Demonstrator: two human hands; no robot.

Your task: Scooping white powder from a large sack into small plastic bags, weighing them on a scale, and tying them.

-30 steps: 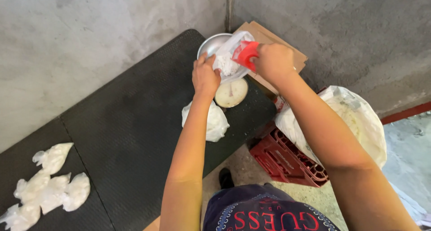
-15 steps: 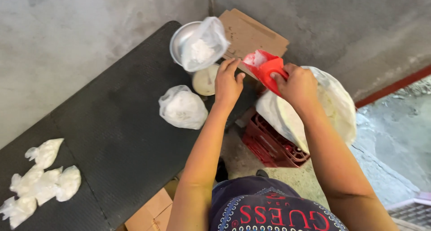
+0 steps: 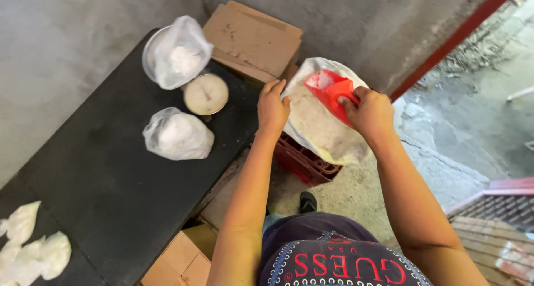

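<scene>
My right hand (image 3: 371, 111) grips a red plastic scoop (image 3: 329, 88) and holds it at the mouth of a large white sack (image 3: 320, 131). My left hand (image 3: 272, 107) holds the sack's left edge. The sack rests on a red plastic crate (image 3: 303, 164) on the floor. To the left, on a black table (image 3: 100, 186), a clear bag of white powder (image 3: 179, 53) sits in the metal pan of a dial scale (image 3: 206, 94). A second filled clear bag (image 3: 177, 136) lies in front of the scale.
Flattened brown cardboard (image 3: 253, 38) leans against the grey wall behind the scale. Several small white bags (image 3: 30, 247) lie at the table's near left end. Cardboard boxes (image 3: 183, 258) stand under the table. A red door frame (image 3: 461, 30) and tiled floor are at right.
Both hands have moved right, from the bag on the scale pan to the large sack. The scoop went with my right hand. The bag stays on the scale.
</scene>
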